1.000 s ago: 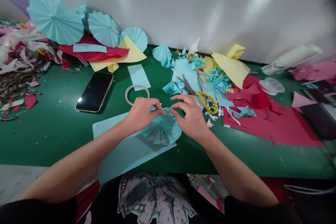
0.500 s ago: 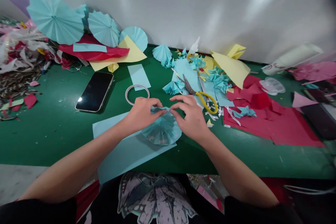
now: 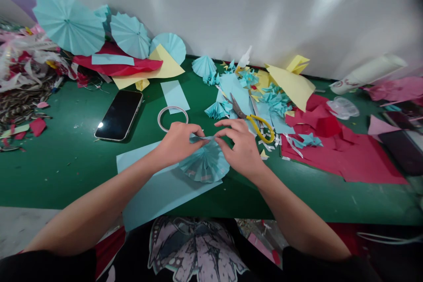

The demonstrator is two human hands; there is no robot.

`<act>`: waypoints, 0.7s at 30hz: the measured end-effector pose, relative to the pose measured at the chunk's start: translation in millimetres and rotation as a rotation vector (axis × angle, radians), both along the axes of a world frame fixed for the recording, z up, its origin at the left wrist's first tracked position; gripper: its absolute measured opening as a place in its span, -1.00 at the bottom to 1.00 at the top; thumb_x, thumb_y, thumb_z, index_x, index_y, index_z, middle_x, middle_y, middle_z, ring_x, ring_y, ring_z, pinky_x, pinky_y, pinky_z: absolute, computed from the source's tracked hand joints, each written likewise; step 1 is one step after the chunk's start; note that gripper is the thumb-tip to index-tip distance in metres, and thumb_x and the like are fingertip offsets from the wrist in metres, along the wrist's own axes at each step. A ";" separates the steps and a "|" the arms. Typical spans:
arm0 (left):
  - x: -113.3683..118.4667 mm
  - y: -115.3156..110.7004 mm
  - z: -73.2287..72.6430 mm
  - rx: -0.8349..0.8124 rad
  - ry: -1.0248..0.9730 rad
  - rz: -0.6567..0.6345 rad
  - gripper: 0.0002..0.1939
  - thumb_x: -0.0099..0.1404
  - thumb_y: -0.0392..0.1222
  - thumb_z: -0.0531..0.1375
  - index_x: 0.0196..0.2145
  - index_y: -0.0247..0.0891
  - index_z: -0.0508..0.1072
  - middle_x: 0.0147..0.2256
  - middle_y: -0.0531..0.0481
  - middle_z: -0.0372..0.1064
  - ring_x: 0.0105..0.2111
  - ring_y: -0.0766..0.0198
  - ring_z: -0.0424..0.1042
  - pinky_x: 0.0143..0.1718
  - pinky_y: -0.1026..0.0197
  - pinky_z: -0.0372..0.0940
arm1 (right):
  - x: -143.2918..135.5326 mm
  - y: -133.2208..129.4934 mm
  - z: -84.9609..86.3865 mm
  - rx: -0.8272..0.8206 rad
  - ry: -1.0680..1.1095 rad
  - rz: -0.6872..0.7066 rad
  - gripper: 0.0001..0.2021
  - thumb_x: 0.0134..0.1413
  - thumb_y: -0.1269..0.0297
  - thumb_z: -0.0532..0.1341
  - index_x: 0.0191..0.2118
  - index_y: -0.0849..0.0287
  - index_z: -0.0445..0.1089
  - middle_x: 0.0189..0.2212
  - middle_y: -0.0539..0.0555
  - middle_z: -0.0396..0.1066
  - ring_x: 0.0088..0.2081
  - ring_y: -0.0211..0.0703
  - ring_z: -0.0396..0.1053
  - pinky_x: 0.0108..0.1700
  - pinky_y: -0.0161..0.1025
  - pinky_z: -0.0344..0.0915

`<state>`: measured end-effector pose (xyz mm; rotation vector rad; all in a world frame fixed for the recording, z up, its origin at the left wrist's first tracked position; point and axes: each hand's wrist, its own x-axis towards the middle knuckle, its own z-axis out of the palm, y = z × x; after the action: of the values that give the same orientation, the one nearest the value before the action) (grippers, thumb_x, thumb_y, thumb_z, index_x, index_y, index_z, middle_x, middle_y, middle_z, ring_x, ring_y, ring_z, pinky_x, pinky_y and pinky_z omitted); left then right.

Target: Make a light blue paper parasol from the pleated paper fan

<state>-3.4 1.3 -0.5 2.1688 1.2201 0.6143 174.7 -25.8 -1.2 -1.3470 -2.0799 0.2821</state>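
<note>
A round pleated fan of light blue paper (image 3: 206,165) is between my hands, tilted so its lower rim hangs over a flat blue sheet (image 3: 148,198). My left hand (image 3: 181,143) pinches the fan's far edge between thumb and fingers. On the same edge, close by, the thumb and index finger of my right hand (image 3: 239,147) are pressed together, the other fingers loosely bent. Just beyond my left hand lies a roll of tape (image 3: 159,119). Scissors with yellow handles (image 3: 261,128) rest past my right hand, blades pointing away.
A phone (image 3: 119,115) lies at the left on the green table (image 3: 79,176). Finished-looking blue paper rosettes (image 3: 71,26) lean on the grey wall behind. Small blue folded pieces (image 3: 276,99), yellow paper (image 3: 292,83) and red sheets (image 3: 363,163) spread at the right.
The fan has shifted very slightly to the right in my fingers. Both hands keep nearly the same pinch on its far edge.
</note>
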 end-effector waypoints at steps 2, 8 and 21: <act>0.4 -0.2 0.2 0.004 0.005 0.004 -0.80 0.14 -0.07 0.16 -0.46 -0.26 0.45 -0.45 0.03 0.47 -0.46 0.28 0.41 -0.43 0.27 0.17 | -0.3 -0.2 0.2 0.003 0.002 0.011 -0.88 -0.01 0.46 0.15 -0.46 0.12 0.35 -0.20 0.07 0.39 -0.10 -0.02 0.26 -0.08 0.02 0.23; 2.2 -0.3 1.2 0.032 0.053 -0.007 -0.87 0.11 -0.17 0.15 -0.45 -0.26 0.44 -0.43 0.02 0.48 -0.42 0.25 0.42 -0.37 0.24 0.18 | -1.0 -0.9 -0.1 0.022 0.010 0.032 -0.89 0.00 0.46 0.14 -0.46 0.12 0.35 -0.21 0.08 0.40 -0.11 -0.04 0.26 -0.07 0.00 0.24; 2.6 -0.4 -3.1 0.095 0.061 -0.027 -0.83 0.16 -0.13 0.11 -0.41 -0.26 0.45 -0.43 0.00 0.47 -0.42 0.22 0.41 -0.32 0.17 0.17 | -3.0 -3.0 1.0 -0.007 -0.031 0.006 -0.98 -0.04 0.37 0.16 -0.42 0.14 0.33 -0.16 0.13 0.37 -0.06 0.03 0.21 -0.08 0.05 0.18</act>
<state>-0.9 0.9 -3.6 2.2939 1.2137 0.6103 171.7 -28.7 -0.1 -1.3576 -2.1105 0.2724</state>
